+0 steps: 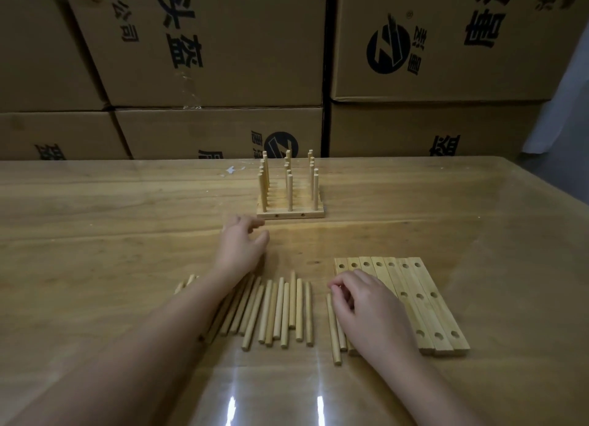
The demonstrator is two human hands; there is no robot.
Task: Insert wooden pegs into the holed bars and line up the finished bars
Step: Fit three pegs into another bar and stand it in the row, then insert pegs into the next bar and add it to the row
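1. Over on the left, the loose wooden pegs (277, 311) are lying in a rough row on the table (95, 218). Most are pointing away from the person, and a few are hiding under the left forearm.
2. The left hand (242, 250) is hovering just past the pegs' far ends. Its fingers (251, 224) are relaxed and slightly apart, and it's gripping nothing. I'd be using that hand to steady the next bar.
3. Farther back in the middle, the finished bars (290, 215) are sitting pushed together into a block, with pegs standing upright in three lines. It's looking pretty square already, so any new bar wants its front end flush with that one.
4. The right hand (366, 307) is resting over a couple of stray pegs (333, 336) just beside the unfilled stock. Its fingers (344, 283) are curled in. Honestly, I can't tell whether they're pinching a peg or just touching it.
5. On the right, the empty holed bars (427, 301) are lying flat side by side with three holes each, their left part tucked under that hand.
6. My guess is a peg pickup is happening. Grabbing one near its end, keeping it vertical over the hole and pressing straight down should be avoiding a crooked fit.
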